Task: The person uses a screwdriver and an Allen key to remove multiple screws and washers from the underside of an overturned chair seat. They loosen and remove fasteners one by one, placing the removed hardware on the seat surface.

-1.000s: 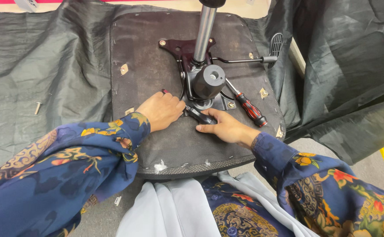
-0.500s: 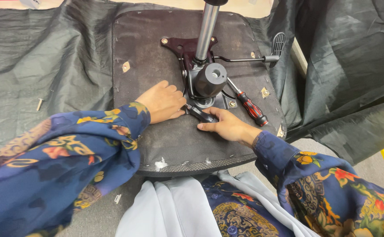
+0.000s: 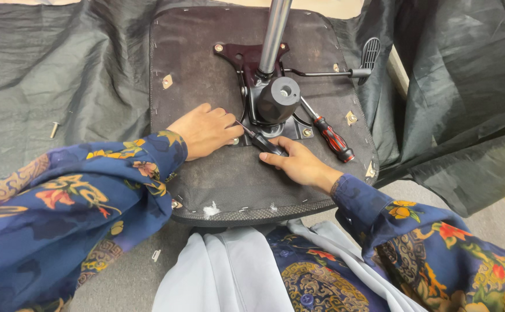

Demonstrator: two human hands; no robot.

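Crowding the hands: red screwdriver (image 3: 334,138), black knob (image 3: 278,98), lever (image 3: 327,73).

Bare dark fabric seat underside (image 3: 200,58) lies open leftward, while the black metal mechanism (image 3: 275,101), chrome post (image 3: 275,32) and red-handled screwdriver (image 3: 333,138) crowd the middle.

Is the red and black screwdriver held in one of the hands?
No, the red and black screwdriver lies free on the seat underside, apart from the right hand.

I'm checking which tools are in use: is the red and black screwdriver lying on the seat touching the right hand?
Apart. The head view shows the red and black screwdriver lying on the seat underside, with bare fabric between it and the right hand.
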